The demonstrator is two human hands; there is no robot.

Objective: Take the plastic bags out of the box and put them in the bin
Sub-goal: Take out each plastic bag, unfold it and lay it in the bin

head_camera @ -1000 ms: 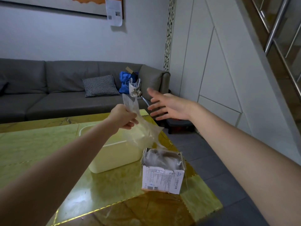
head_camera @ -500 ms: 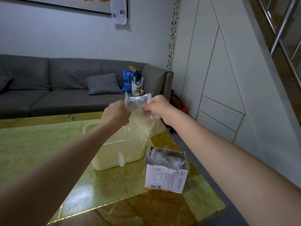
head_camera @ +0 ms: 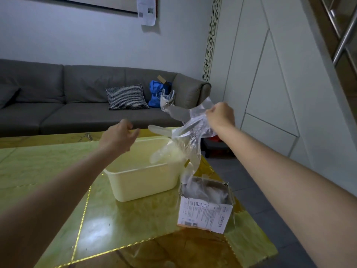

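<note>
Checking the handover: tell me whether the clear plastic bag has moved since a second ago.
Yes. The clear plastic bag went from the left hand to the right hand, shifting rightward past the cream plastic bin.

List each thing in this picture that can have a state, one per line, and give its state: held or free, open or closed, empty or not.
Right hand: raised, gripping the plastic bag.
Plastic bag: in the air, trailing down toward the box.
Left hand: over the bin, fingers loosely curled, holding nothing.
Bin: upright, open-topped; contents cannot be told.
Box: upright on the table, top open, more plastic inside.
</note>
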